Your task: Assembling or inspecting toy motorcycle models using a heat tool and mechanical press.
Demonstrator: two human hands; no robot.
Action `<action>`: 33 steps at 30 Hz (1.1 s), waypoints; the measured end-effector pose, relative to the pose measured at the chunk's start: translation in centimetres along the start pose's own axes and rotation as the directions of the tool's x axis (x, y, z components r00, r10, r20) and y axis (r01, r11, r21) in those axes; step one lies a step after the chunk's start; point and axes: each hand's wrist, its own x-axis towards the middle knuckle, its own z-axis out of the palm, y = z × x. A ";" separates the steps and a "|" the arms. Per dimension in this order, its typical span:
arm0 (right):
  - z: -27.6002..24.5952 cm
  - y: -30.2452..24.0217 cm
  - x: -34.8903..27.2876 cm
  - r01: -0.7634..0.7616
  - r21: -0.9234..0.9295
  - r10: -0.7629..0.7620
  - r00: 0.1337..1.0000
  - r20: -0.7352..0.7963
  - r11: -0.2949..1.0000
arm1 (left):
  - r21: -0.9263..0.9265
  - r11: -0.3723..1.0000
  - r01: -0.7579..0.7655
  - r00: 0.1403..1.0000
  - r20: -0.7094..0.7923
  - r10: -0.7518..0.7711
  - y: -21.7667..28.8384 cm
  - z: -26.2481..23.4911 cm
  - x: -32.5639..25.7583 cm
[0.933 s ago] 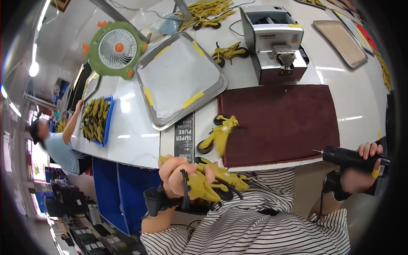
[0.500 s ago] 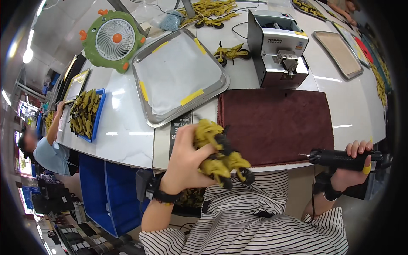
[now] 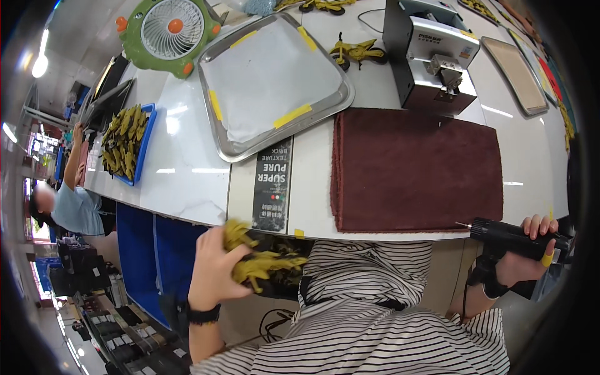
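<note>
My left hand (image 3: 215, 269) is closed around a yellow toy motorcycle (image 3: 250, 265), held just below the table's front edge on the left. The toy is tilted and smeared by motion, and my fingers hide part of it. Behind it, under the table, lie more dark and yellow pieces (image 3: 284, 244), hard to tell apart from the held toy. At the right front edge, my right hand (image 3: 525, 259) grips a black electric screwdriver (image 3: 509, 239). Its thin bit points left, close to the front right corner of a folded dark red cloth (image 3: 419, 172).
A metal tray (image 3: 287, 139) lined with a white sheet lies beyond the cloth's left. Another toy motorcycle (image 3: 359, 51) stands beside a silver-black machine (image 3: 437, 59). A green fan (image 3: 159, 59) and a blue basket (image 3: 149, 140) of yellow parts are left, near another person (image 3: 78, 200).
My left hand has carried the toy motorcycle left and down, off the cloth's edge to below the table edge. The view has shifted; my right hand still holds the screwdriver.
</note>
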 end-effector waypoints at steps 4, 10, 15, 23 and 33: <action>0.0 1.3 0.2 -0.039 0.015 0.039 0.999 0.010 0.999 | 0.226 0.870 0.438 0.863 0.166 -0.478 -2.7 5.4 -8.2; 1.1 1.0 0.3 -0.054 0.048 0.052 0.998 0.045 0.997 | -0.052 0.888 0.457 0.876 0.198 -0.440 -6.5 9.7 -8.9; 0.8 0.2 -0.1 -0.062 0.043 0.060 0.997 0.050 0.997 | 0.062 0.877 0.476 0.807 0.365 -0.463 -8.2 7.4 -6.1; 0.6 0.6 -0.2 -0.022 0.003 0.022 0.999 0.028 1.000 | -0.680 0.730 0.064 0.996 0.093 -0.001 -1.3 -3.9 5.1; 0.1 0.2 -0.3 -0.041 0.032 0.041 0.999 -0.005 0.999 | 0.226 0.970 0.090 0.852 -0.522 0.043 -4.2 0.4 14.4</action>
